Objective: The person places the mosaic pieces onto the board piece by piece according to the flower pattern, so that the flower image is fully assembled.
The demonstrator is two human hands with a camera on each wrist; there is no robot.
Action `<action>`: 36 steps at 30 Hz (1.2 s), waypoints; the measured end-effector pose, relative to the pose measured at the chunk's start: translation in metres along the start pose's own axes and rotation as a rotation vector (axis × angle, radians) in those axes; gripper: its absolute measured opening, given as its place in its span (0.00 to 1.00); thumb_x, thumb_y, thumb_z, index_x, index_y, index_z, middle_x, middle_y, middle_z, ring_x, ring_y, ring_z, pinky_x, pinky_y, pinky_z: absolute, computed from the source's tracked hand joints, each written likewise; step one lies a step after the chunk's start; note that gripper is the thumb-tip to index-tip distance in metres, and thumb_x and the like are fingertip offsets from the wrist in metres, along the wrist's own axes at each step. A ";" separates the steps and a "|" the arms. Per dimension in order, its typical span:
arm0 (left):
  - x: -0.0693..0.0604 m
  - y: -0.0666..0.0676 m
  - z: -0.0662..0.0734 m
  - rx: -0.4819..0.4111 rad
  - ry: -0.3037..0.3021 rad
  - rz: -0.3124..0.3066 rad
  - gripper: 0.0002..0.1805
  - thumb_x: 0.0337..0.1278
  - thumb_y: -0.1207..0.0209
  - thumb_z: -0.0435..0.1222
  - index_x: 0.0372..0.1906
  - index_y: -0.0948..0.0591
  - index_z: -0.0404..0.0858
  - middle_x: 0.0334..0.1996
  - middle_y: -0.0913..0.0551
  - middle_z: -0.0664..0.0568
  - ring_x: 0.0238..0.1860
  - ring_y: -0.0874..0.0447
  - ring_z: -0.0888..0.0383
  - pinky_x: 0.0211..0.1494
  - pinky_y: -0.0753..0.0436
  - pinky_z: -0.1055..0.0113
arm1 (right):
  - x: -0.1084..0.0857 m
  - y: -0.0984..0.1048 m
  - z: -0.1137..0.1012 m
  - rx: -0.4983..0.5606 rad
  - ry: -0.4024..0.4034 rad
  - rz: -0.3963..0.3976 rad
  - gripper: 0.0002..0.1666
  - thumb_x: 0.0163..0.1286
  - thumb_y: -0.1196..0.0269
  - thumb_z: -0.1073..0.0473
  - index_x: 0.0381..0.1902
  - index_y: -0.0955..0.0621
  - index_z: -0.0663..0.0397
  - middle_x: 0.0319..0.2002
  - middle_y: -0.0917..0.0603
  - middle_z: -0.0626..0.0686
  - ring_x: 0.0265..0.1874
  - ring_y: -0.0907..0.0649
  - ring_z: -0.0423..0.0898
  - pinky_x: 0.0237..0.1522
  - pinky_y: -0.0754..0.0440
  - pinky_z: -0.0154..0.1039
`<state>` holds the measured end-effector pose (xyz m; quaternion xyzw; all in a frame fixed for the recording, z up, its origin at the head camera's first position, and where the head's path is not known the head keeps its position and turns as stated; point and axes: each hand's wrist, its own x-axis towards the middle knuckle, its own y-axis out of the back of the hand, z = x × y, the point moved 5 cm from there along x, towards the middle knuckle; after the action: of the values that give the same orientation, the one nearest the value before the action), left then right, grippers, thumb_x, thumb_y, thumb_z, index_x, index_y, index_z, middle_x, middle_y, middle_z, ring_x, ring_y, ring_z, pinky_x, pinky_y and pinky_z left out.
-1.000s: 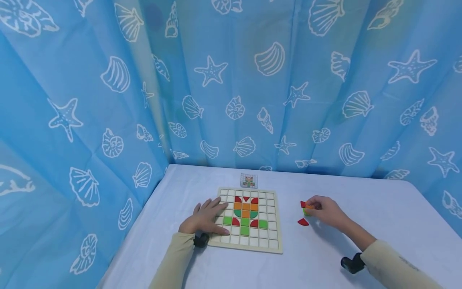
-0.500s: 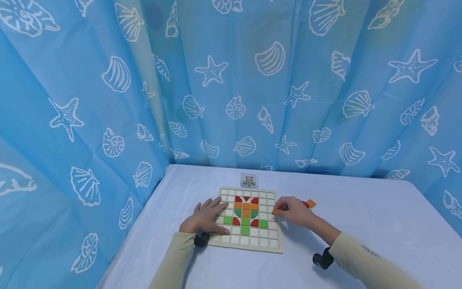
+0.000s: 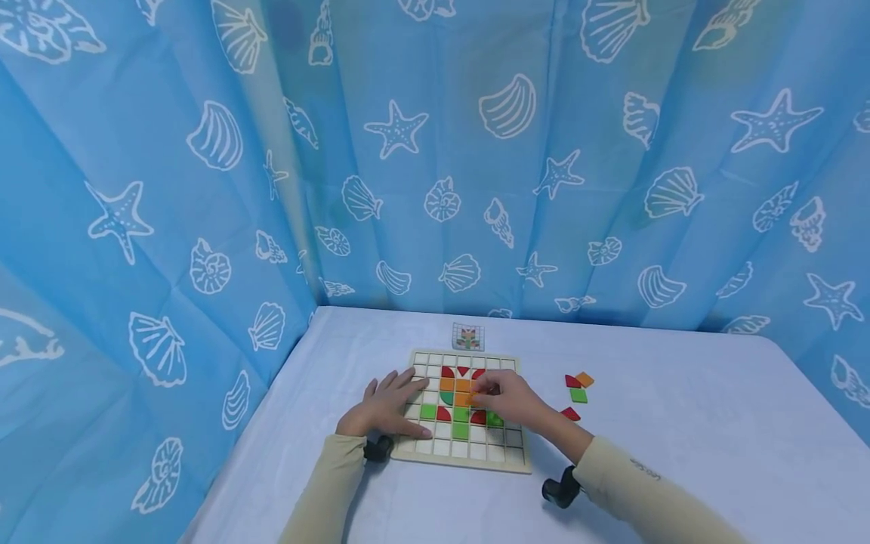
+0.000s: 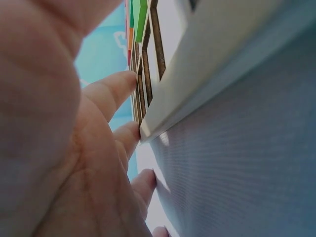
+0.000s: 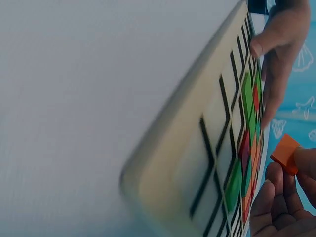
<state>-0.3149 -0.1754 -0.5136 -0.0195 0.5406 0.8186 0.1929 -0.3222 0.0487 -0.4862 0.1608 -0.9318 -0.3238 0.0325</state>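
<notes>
A cream wooden grid board (image 3: pixel 469 465) lies on the table, with red, orange, green and white pieces in its squares. My left hand (image 3: pixel 386 409) rests on its left side with spread fingers; in the left wrist view, fingertips (image 4: pixel 129 81) touch the board's edge. Over the board's middle, my right hand (image 3: pixel 511 397) pinches a square orange tile (image 5: pixel 286 151) between thumb and fingers, held tilted above the pieces. That hand hides part of the pattern, around the right-hand orange and teal squares. A green tile (image 3: pixel 461 431) sits low in the pattern.
Right of the board lie loose pieces: an orange tile (image 3: pixel 584 379), a green tile (image 3: pixel 578 395), a red piece (image 3: pixel 572 381) and a red piece (image 3: pixel 570 414) nearer me. Behind the board is a small pattern card (image 3: pixel 468 337). A blue shell-print curtain (image 3: pixel 435 151) borders the table.
My right hand has moved left from the loose pieces to over the board, carrying the orange tile. The left hand has stayed on the board's left side.
</notes>
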 end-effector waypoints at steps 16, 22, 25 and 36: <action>0.002 0.004 0.002 0.032 -0.013 -0.005 0.54 0.42 0.30 0.63 0.76 0.39 0.56 0.80 0.49 0.51 0.80 0.58 0.42 0.77 0.59 0.34 | -0.002 -0.041 -0.020 -0.050 0.133 -0.118 0.06 0.64 0.30 0.57 0.37 0.17 0.50 0.31 0.18 0.44 0.30 0.21 0.40 0.34 0.20 0.30; 0.000 0.001 0.004 0.024 -0.019 -0.011 0.54 0.42 0.30 0.63 0.76 0.38 0.55 0.80 0.48 0.51 0.79 0.58 0.41 0.77 0.58 0.34 | -0.005 -0.047 -0.019 -0.124 0.152 -0.112 0.04 0.65 0.31 0.57 0.34 0.18 0.47 0.29 0.19 0.42 0.29 0.23 0.41 0.32 0.23 0.30; 0.000 -0.001 0.003 0.025 -0.018 -0.010 0.54 0.41 0.30 0.64 0.76 0.38 0.55 0.80 0.48 0.51 0.80 0.57 0.41 0.77 0.58 0.34 | -0.006 -0.049 -0.017 -0.127 0.152 -0.104 0.04 0.64 0.30 0.57 0.34 0.18 0.46 0.30 0.19 0.41 0.29 0.23 0.41 0.32 0.24 0.30; -0.001 0.000 0.002 0.027 -0.001 -0.004 0.54 0.41 0.30 0.63 0.76 0.39 0.56 0.80 0.48 0.51 0.80 0.58 0.42 0.78 0.58 0.35 | -0.006 -0.052 -0.022 -0.190 0.197 -0.133 0.04 0.63 0.30 0.57 0.34 0.17 0.45 0.29 0.18 0.40 0.29 0.23 0.38 0.34 0.23 0.30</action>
<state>-0.3137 -0.1745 -0.5124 -0.0175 0.5514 0.8109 0.1950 -0.2987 -0.0012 -0.5005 0.2495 -0.8764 -0.3947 0.1175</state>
